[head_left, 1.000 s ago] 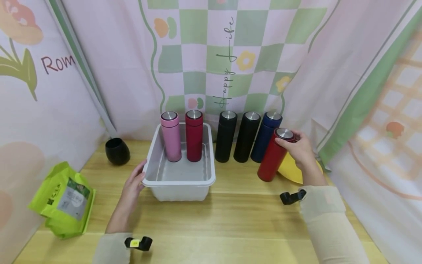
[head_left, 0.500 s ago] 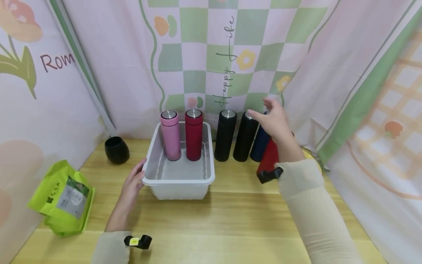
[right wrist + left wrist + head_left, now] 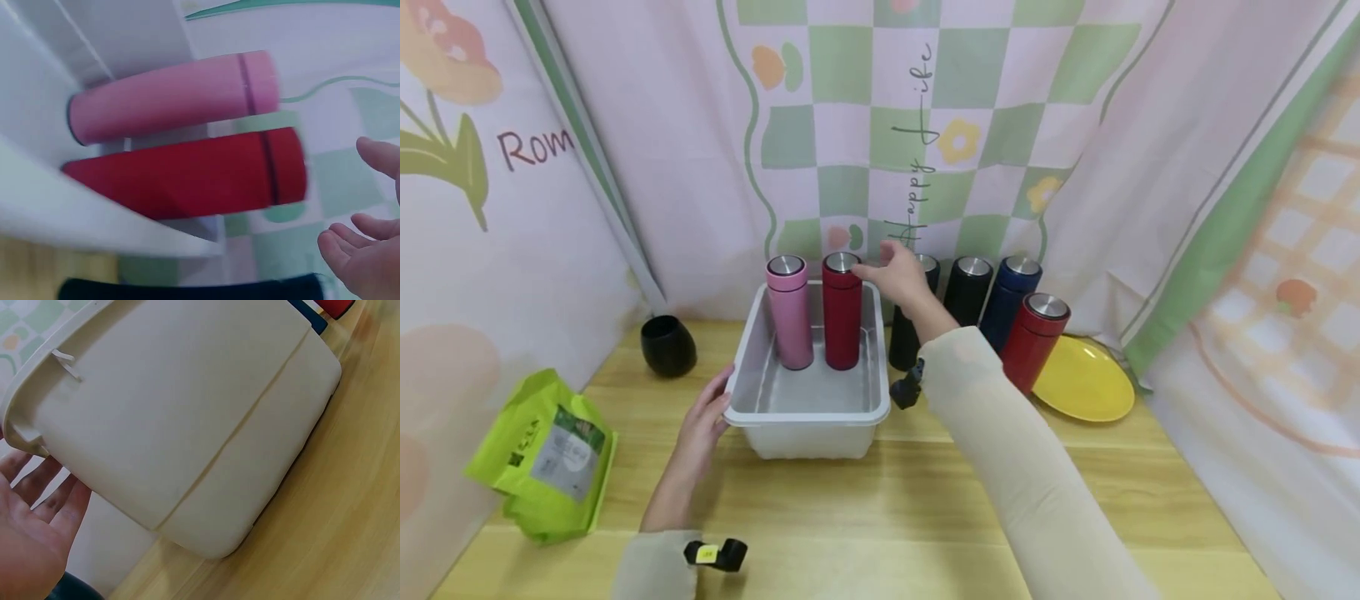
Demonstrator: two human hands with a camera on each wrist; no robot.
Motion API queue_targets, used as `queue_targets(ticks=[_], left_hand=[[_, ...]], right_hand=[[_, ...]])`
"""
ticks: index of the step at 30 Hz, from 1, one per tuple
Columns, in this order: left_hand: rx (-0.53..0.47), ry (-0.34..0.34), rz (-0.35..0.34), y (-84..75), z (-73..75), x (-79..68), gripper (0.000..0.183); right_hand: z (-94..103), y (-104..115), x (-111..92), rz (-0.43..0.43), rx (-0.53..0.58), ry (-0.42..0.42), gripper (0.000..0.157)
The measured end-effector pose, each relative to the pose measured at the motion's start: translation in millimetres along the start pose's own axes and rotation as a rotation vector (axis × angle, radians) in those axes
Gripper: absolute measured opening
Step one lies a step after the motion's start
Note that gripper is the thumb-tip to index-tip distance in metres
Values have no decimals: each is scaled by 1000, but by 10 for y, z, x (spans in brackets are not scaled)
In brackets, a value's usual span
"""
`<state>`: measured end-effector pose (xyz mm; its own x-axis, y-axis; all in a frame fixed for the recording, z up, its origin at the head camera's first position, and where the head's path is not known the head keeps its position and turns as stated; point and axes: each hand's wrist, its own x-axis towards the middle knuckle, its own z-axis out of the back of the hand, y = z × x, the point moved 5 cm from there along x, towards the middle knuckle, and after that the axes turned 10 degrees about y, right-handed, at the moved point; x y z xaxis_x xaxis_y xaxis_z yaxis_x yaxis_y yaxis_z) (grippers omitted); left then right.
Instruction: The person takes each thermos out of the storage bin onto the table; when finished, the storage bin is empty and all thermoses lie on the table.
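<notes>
In the head view my left hand point(image 3: 706, 413) is at the left rim of a grey-white plastic tub point(image 3: 808, 417). The left wrist view shows its nearly straight fingers point(image 3: 72, 509) touching the tub's outer wall under the lip. Inside the tub stand a pink thermos bottle point(image 3: 791, 325) and a dark red thermos bottle point(image 3: 842, 321), both upright with silver-topped lids. My right hand point(image 3: 901, 277) hovers beside the dark red bottle's lid, thumb and fingers spread apart. In the right wrist view a gap shows between that hand point(image 3: 369, 237) and the red bottle point(image 3: 187, 178).
Right of the tub stand a black thermos point(image 3: 904, 337), partly hidden by my hand, another black thermos point(image 3: 967, 292), a blue thermos point(image 3: 1009, 300) and a red thermos point(image 3: 1036, 343). A yellow plate point(image 3: 1090, 383) lies beyond. Leftward are a black cup point(image 3: 667, 346) and green bag point(image 3: 553, 458).
My right hand has let go of the red thermos beside the plate and moved left to the dark red bottle in the tub. My left hand has stayed at the tub's rim.
</notes>
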<state>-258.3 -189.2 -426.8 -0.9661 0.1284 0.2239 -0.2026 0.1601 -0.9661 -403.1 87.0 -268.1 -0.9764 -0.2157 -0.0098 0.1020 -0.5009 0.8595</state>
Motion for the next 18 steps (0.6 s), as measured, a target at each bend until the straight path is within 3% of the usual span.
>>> queue_targets(ticks=[4, 9, 18], left_hand=[[8, 0, 2, -17, 6, 2, 50], [9, -3, 5, -16, 9, -5, 49], [-1, -10, -5, -12, 12, -5, 50]], right_hand=[[-221, -59, 130, -37, -46, 16, 80], [-415, -115, 239, -21, -72, -19, 81], [-577, -85, 289, -21, -36, -118, 71]])
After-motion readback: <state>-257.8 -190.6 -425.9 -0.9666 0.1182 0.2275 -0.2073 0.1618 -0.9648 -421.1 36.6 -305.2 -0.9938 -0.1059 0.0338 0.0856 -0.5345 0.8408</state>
